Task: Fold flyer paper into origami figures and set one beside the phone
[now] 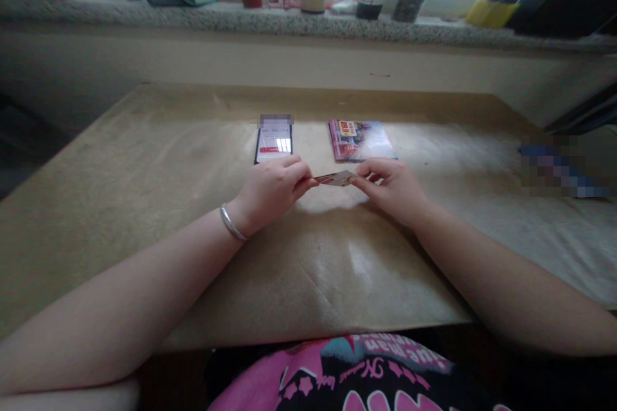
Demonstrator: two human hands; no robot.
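Currently, a thin card (335, 178) is held to the right of the phone (274, 141) and on its near side. The grip of the left hand (277, 185) pinches one end between thumb and forefinger; the grip of the right hand (393, 187) pinches the other end. The card appears raised off the surface (308, 270), with shading below it.

Edges: on the near side of the phone, the surface ends just before the printed shirt (366, 372). Beyond the phone, it runs back to the wall (308, 58) under the windowsill (202, 20). Left of the phone, a broad stretch extends to a slanting side edge. Right of the phone, across a narrow gap, lies a colourful booklet (364, 140).

Visibility: the card is seen nearly edge-on and its print is illegible. The phone's top is pixelated; its lower edge meets the left hand in view, contact undetermined. The right hand overlaps the booklet's near edge, contact likewise undetermined. Far right of the phone, a pixelated item (563, 170) cannot be identified. Both forearms are cut off by the frame.
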